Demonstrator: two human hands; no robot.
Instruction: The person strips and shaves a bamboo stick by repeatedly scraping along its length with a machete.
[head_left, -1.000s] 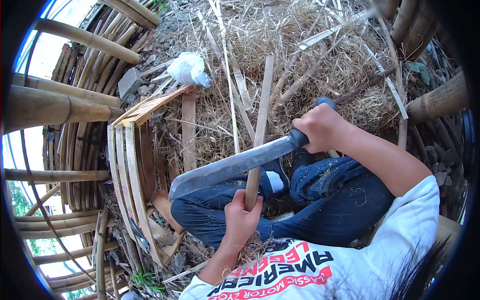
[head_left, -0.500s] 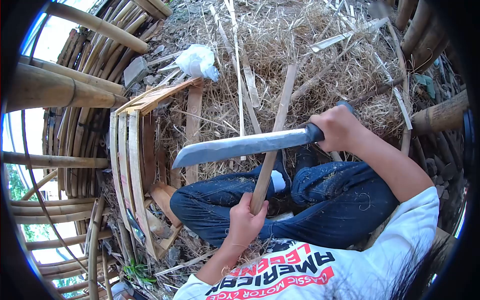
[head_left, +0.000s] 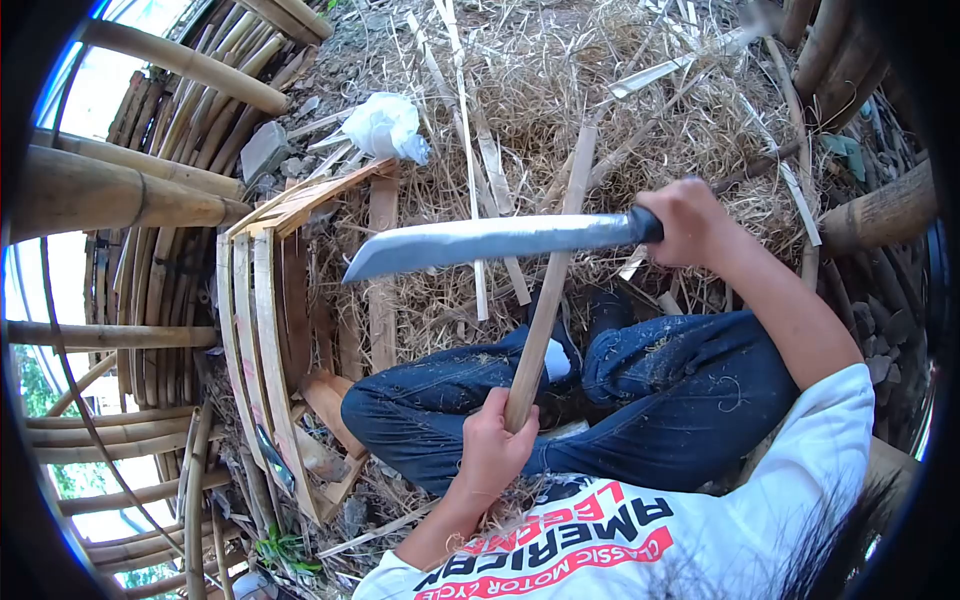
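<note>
My right hand (head_left: 688, 222) is wrapped round the dark handle of a machete (head_left: 500, 238). Its broad grey blade points left and crosses over a long wooden strip (head_left: 545, 325). The near end of that strip sits in my left hand (head_left: 498, 440), fingers closed round it, above my crossed legs. From there the strip slants up and away, its far end over the straw. In this view the blade overlaps the strip's upper half.
A slatted wooden crate (head_left: 265, 350) stands on its side at left, with a white plastic bag (head_left: 385, 127) by its far corner. Straw and shavings (head_left: 560, 90) cover the ground ahead, with loose wooden strips (head_left: 497, 175) among them. Bamboo poles (head_left: 130, 195) line the left; another (head_left: 880, 215) lies right.
My right hand and the machete have moved up and away from me, farther along the strip. My left hand has stayed nearly in place, still holding the strip.
</note>
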